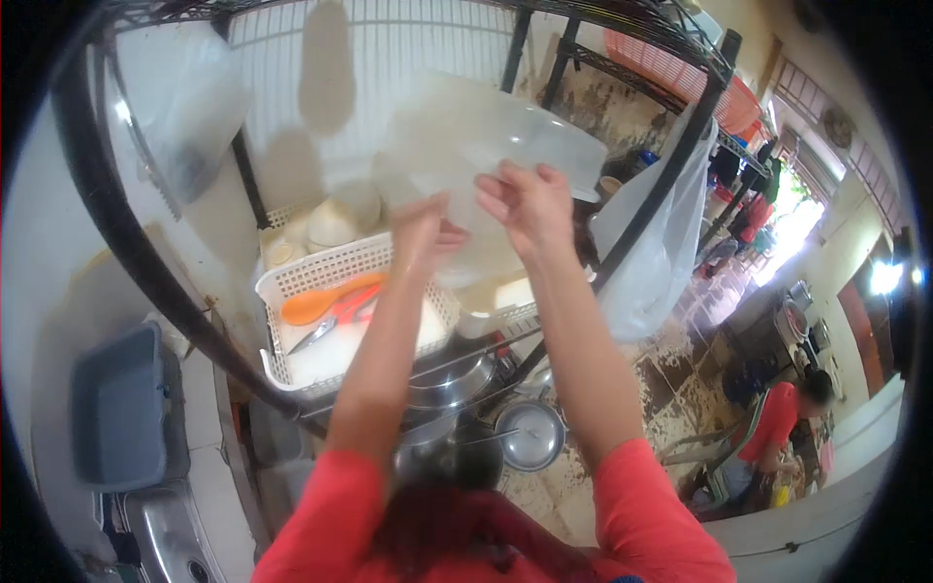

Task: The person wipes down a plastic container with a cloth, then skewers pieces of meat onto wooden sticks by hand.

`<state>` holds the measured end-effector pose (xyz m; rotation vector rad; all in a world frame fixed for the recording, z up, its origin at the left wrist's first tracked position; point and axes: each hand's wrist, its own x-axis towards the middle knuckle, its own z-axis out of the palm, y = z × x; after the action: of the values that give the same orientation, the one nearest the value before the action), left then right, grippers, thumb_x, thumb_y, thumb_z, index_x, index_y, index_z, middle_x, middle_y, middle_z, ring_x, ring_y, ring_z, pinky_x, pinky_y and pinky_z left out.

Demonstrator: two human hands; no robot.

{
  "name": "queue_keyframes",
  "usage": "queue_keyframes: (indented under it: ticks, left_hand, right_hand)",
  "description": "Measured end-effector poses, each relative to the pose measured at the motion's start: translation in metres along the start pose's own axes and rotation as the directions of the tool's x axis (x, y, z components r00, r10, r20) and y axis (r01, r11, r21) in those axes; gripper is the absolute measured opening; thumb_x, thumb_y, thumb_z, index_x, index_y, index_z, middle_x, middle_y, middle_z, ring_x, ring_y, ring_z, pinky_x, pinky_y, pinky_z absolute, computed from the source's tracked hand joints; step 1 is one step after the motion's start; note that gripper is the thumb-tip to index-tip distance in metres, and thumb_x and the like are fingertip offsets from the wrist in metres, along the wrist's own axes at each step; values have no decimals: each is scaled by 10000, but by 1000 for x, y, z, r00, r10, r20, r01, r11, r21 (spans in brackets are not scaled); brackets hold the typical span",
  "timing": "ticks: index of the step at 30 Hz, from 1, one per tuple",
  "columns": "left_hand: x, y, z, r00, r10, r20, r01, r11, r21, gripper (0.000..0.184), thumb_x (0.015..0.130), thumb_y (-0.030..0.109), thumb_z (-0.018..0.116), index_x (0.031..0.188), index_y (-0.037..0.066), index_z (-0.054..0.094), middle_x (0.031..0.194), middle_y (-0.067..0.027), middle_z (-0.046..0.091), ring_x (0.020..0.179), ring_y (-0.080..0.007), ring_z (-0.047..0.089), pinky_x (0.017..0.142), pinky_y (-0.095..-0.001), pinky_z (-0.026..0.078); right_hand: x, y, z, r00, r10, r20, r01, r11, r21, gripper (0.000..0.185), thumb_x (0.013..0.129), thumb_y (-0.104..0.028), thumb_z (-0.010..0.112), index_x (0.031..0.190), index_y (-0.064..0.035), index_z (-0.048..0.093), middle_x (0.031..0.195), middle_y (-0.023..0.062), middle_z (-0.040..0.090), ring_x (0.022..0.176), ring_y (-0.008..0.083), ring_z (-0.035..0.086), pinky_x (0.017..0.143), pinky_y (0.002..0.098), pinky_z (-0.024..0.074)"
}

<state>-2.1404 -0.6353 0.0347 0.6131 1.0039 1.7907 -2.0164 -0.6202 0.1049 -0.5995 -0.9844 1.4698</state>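
Observation:
In the middle of the head view, my left hand [420, 238] and my right hand [528, 206] are raised close together above a wire shelf. Their fingers are curled against a blurred, translucent plastic sheet or bag [452, 165], whose exact kind I cannot make out. Below my left hand sits a white perforated basket [282, 361]. An orange spoon-like utensil [309, 306] and scissors with red handles [355, 309] lie in it. Behind my right hand is a clear plastic container [559, 146].
A black rack post [671, 165] stands to the right, with a white plastic bag [646, 262] hanging by it. Left are a grey basin [117, 413] and a sink [170, 539]. Pots and a metal lid [530, 437] are below. Another person [768, 437] bends at far right.

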Motion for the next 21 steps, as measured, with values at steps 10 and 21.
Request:
queue_keyframes:
  ticks: [10, 21]
  left_hand:
    - [19, -20, -45, 995, 76, -64, -12, 731, 683, 305, 824, 251, 540, 892, -43, 497, 797, -160, 584, 666, -221, 605, 510, -338, 496]
    - [71, -71, -60, 966, -260, -19, 243, 924, -296, 324, 929, 177, 379, 1162, -36, 451, 1086, -195, 559, 941, -304, 589, 831, -470, 501]
  right_hand:
    - [-14, -13, -42, 997, 55, 62, -4, 776, -630, 349, 896, -333, 515, 977, 6, 526, 839, 107, 568, 653, 152, 582, 512, 243, 458]
    - [85, 22, -145, 866, 489, 109, -479, 872, -106, 416, 899, -323, 418, 1120, 17, 508, 1087, 139, 563, 999, 249, 544, 881, 397, 426]
